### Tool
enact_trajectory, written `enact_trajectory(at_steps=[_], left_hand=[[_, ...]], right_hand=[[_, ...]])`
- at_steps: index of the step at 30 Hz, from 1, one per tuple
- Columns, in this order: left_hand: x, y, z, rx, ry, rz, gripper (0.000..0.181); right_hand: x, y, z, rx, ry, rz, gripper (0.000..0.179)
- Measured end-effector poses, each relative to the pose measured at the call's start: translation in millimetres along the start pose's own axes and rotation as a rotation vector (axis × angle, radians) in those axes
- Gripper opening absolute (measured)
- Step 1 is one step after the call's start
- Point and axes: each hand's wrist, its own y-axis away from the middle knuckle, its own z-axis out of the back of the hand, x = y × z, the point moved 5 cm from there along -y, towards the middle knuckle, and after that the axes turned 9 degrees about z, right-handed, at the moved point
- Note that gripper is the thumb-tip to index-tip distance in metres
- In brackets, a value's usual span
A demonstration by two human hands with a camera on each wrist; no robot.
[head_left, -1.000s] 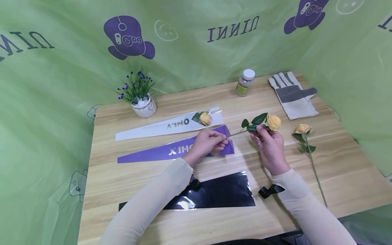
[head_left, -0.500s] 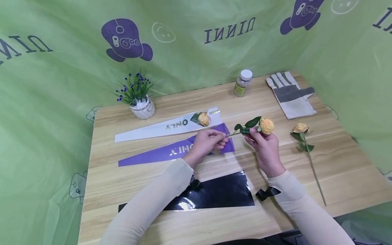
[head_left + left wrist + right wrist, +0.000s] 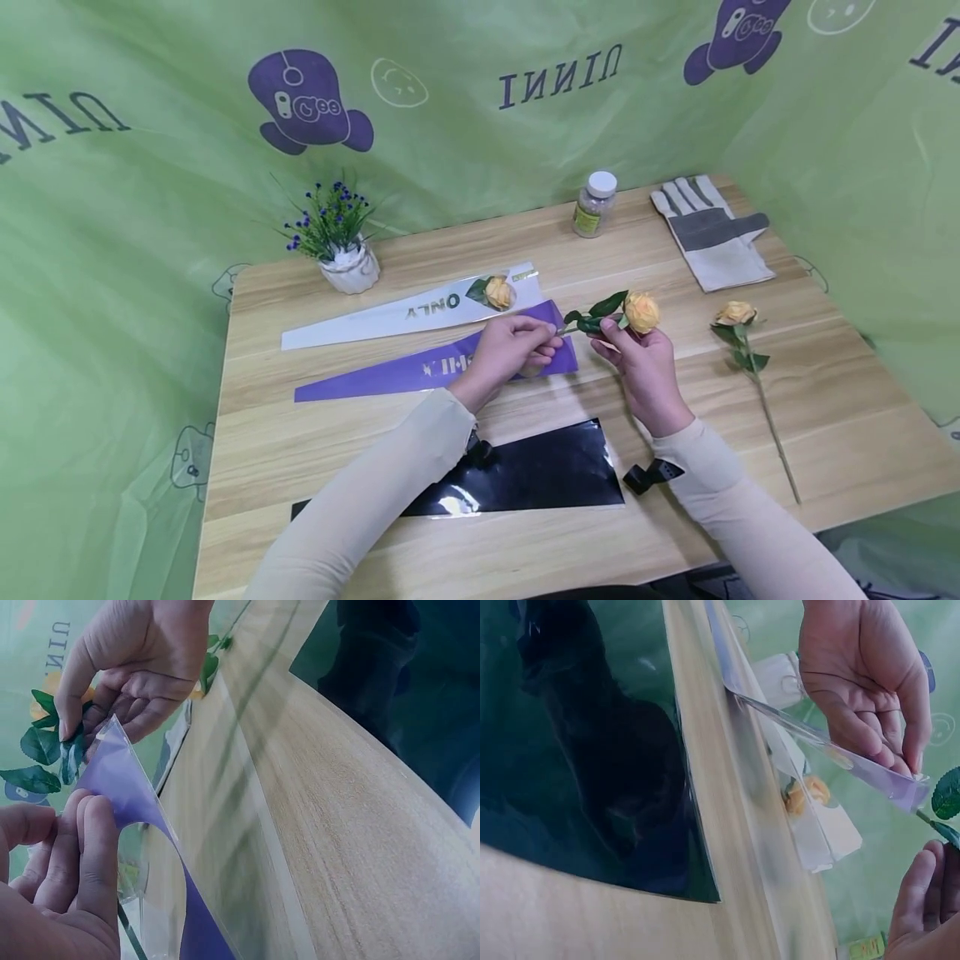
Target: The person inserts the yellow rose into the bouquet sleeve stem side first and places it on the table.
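My right hand [image 3: 647, 371] pinches a yellow rose [image 3: 642, 312] just below its bloom, among the green leaves. The rose's stem runs left into the wide end of a purple flower sleeve [image 3: 375, 385]. At that end, my left hand [image 3: 510, 346] pinches the sleeve's edge between thumb and fingers. In the left wrist view the sleeve's corner [image 3: 112, 761] is lifted off the table, and a length of stem [image 3: 131, 930] shows below the left fingers. The right wrist view shows the clear side of the sleeve and leaves close to its mouth.
Behind lies a white sleeve [image 3: 337, 327] with a yellow rose [image 3: 499, 292] in it; in front, a black sleeve [image 3: 555, 471]. Another rose [image 3: 765, 400] lies at right. A potted plant [image 3: 351, 265], a lidded jar [image 3: 595, 206] and a work glove [image 3: 712, 237] stand or lie along the back.
My right hand has moved left with the rose, bringing the bloom and leaves closer to the purple sleeve's mouth. The left hand stays at the sleeve's end; less stem shows between the hands.
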Motion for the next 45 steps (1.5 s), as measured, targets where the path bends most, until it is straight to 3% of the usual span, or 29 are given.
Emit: enact_trajectory(at_steps=[9,15,18,24,30,36,41,45], left_hand=[[-5.1,4.6,-7.1,0.032,0.008,-0.068,0.020],[-7.1,8.7,-9.9,0.024,0.024,-0.107,0.016],[-8.9,11.3,-11.4,0.029,0.020,-0.127,0.017],[-10.1,12.2,-10.0,0.002,-0.026,-0.134,0.015],[-11.0,12.4,-7.2,-0.012,-0.049,-0.136,0.014],[-13.4,13.3,-5.2,-0.034,-0.076,-0.121,0.012],[-12.3,18.1,-4.5,-0.037,-0.121,-0.089,0.014],[-12.9,21.8,-6.2,-0.007,-0.159,-0.104,0.015]], right_hand=[[-10,6.3,1,-0.086,0.206,-0.062,0.017],[-11,5.1,5,-0.185,0.242,-0.079,0.023],[-9,5.4,4,-0.191,0.262,-0.061,0.024],[-12,9.0,-5,-0.081,0.300,-0.080,0.020],[-11,12.1,-5,0.083,0.223,-0.089,0.016],[0,10.7,-6,0.296,0.143,-0.099,0.055],[1,11.3,-3,0.325,0.148,-0.139,0.042],[2,11.7,-1,0.328,0.246,-0.169,0.037]])
